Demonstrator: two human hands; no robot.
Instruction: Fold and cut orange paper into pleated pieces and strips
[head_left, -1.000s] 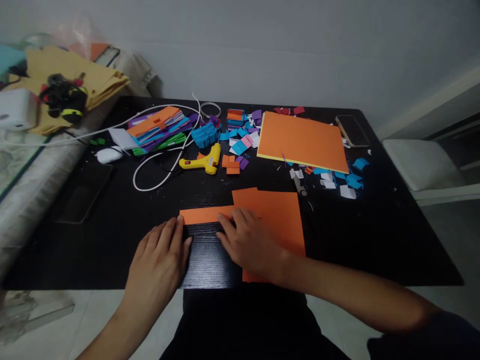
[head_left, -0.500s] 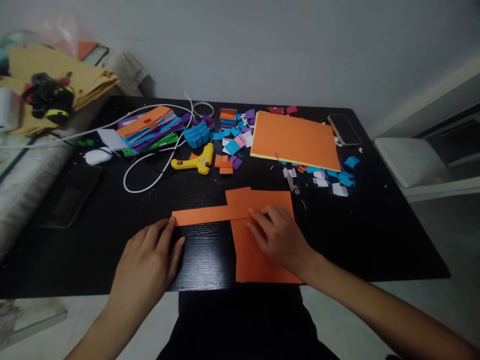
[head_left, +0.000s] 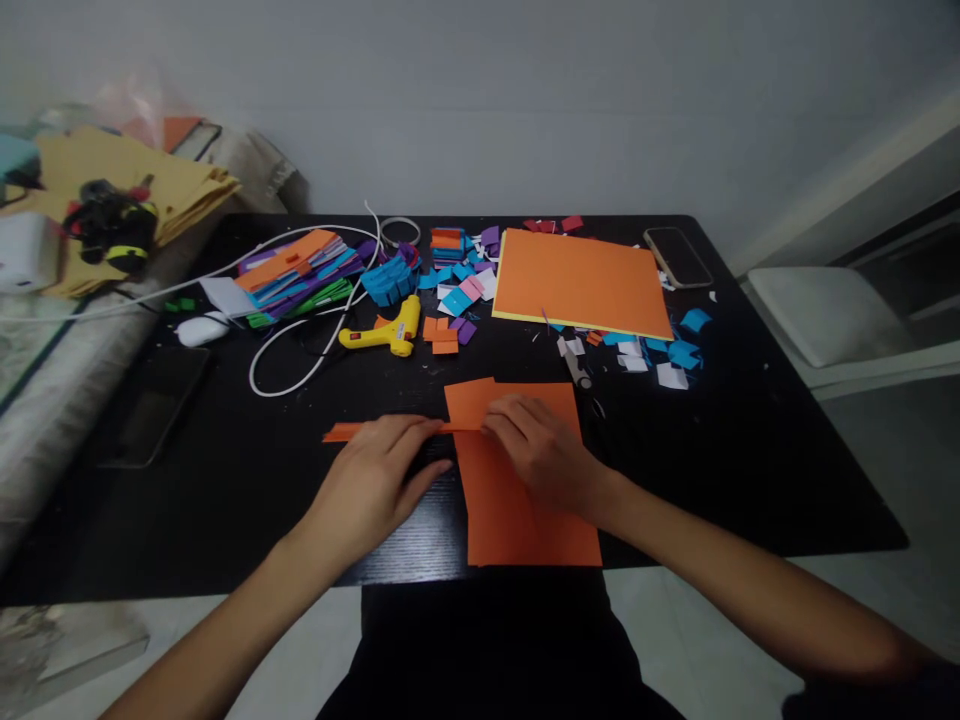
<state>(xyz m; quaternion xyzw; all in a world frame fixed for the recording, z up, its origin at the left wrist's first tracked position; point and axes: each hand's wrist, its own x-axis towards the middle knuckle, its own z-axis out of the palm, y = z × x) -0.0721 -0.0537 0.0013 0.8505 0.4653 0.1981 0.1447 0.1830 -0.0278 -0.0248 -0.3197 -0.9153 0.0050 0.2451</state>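
Note:
A narrow orange paper strip (head_left: 342, 432) lies across the black table, folded lengthwise. Its right part rests on a few orange paper sheets (head_left: 517, 535) at the table's front edge. My left hand (head_left: 379, 468) lies over the strip's middle, fingertips pressing on it, with the thumb spread apart below. On the sheets, my right hand (head_left: 541, 452) has its fingers bent and closed on the strip's right end; that end is hidden under them.
A yellow glue gun (head_left: 386, 332) lies behind my left hand, near a looped white cable (head_left: 259, 365). Further back are a stack of orange sheets (head_left: 585, 278), colored paper strips (head_left: 300, 270) and scraps. Two phones (head_left: 679, 257) lie at the sides; scissors (head_left: 576, 368) sit behind the sheets.
My left hand has slid right along the strip from its left end to its middle. The strip, flat and wider before, is now folded narrow. My right hand has shifted slightly left.

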